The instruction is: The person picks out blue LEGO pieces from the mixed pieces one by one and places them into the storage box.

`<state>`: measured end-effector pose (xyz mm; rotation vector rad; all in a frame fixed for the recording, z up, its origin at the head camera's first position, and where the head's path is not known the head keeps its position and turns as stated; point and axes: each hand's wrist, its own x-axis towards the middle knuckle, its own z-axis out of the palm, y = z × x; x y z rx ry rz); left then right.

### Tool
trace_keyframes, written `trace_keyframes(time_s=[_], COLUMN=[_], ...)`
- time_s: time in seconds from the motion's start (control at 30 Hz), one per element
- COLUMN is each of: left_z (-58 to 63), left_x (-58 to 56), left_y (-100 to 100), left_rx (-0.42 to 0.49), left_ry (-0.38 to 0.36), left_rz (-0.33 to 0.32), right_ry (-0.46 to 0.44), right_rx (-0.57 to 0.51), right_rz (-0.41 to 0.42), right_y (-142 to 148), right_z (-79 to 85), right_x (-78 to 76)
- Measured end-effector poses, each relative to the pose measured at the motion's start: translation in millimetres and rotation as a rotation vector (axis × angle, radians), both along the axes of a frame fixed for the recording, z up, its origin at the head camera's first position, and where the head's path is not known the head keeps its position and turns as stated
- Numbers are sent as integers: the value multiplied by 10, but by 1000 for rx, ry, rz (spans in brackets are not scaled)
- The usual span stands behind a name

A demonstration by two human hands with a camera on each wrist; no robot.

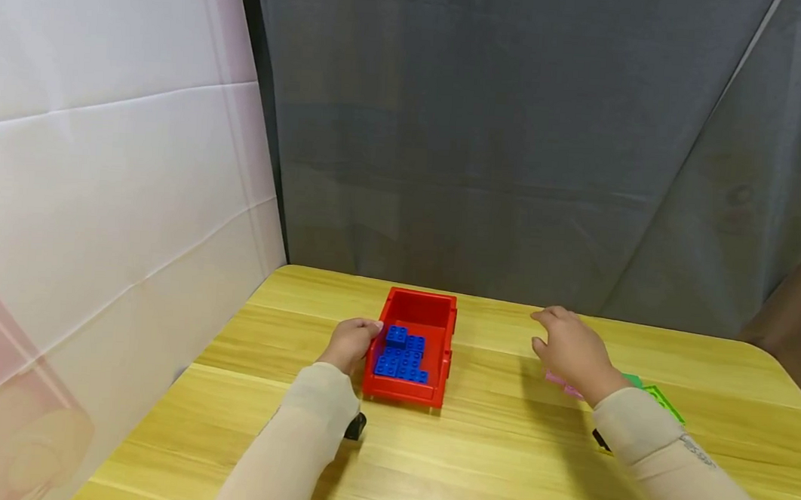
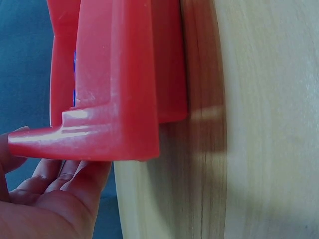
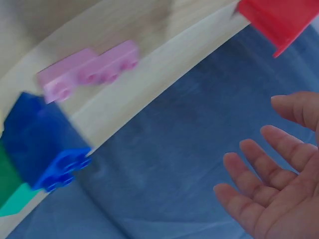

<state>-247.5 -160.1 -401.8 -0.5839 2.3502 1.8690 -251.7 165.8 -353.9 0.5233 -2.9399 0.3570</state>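
A red plastic bin [image 1: 439,349] stands on the wooden table with several blue toy building bricks [image 1: 402,356] lying inside. My left hand [image 1: 351,342] grips the bin's left rim; in the left wrist view the thumb is over the rim and the fingers [image 2: 84,184] are under it. My right hand [image 1: 574,353] is raised over the table to the right of the bin, holding nothing. Its fingers are spread and slightly bent in the right wrist view. Below and beside it lie pink bricks [image 3: 70,74], a blue brick [image 3: 40,134] and a green brick [image 3: 7,177].
A lime green brick [image 1: 666,403] lies to the right, partly behind my right forearm. Grey cloth [image 1: 480,148] hangs behind the table [image 1: 471,465], and white cloth [image 1: 105,174] hangs along its left side. The bin stands near the far edge.
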Motion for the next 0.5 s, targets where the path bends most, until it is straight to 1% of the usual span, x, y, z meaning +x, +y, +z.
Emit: trace_keyframes(time_s=[0.1,0.33,0.5], left_z=[2,8,18], left_x=[6,16,19], left_y=[-9,1,3], left_rx=[5,27,30], left_ry=[-4,-9,-13], left_rz=[5,6,11], right_ry=[-9,-74,-89], right_rx=[6,34,57], right_rz=[-10,-62,-68], right_y=[103,354,526], right_z=[-31,-115,-190], right_x=[-17,-32,-43])
